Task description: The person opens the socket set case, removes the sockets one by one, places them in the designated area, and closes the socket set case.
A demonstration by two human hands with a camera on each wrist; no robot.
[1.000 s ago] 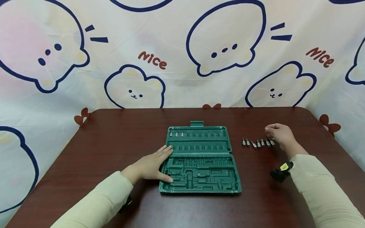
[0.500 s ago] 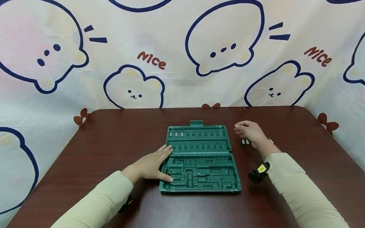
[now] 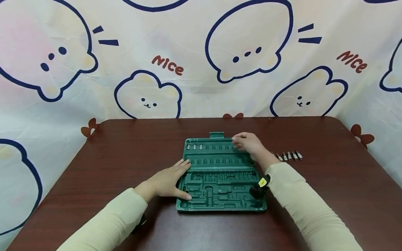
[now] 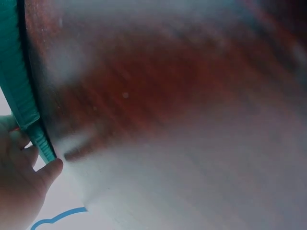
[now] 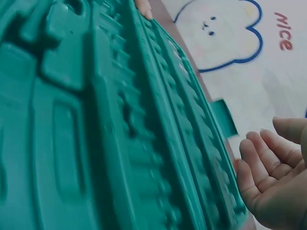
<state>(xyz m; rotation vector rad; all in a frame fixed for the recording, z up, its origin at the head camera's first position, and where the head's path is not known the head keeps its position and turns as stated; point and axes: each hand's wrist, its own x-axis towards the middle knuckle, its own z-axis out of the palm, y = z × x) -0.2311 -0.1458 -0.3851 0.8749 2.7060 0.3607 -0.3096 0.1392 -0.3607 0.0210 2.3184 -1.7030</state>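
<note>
A: Where is the green tool tray (image 3: pixel 222 176) now?

B: Flat on the dark wooden table (image 3: pixel 124 155), in the middle. The left hand (image 3: pixel 165 182) lies flat against its left edge, fingers straight, thumb along the front corner, gripping nothing.

A: And the right hand (image 3: pixel 249 143)?

B: Over the tray's back row, at the right end. In the right wrist view its fingers (image 5: pixel 261 158) look loosely curved with the palm bare, though whether a bit is pinched at the tips I cannot tell.

A: How would the tray handle?

B: I judge it light, thin moulded plastic, likely to flex and slide, so steady it by the rim. The small steel bits (image 3: pixel 289 156) are hard and slick; pinch one by its thicker base.

A: What differs from a second ago?

B: The right hand was by the bits then; it has crossed to the tray. The left has stayed put.
</note>
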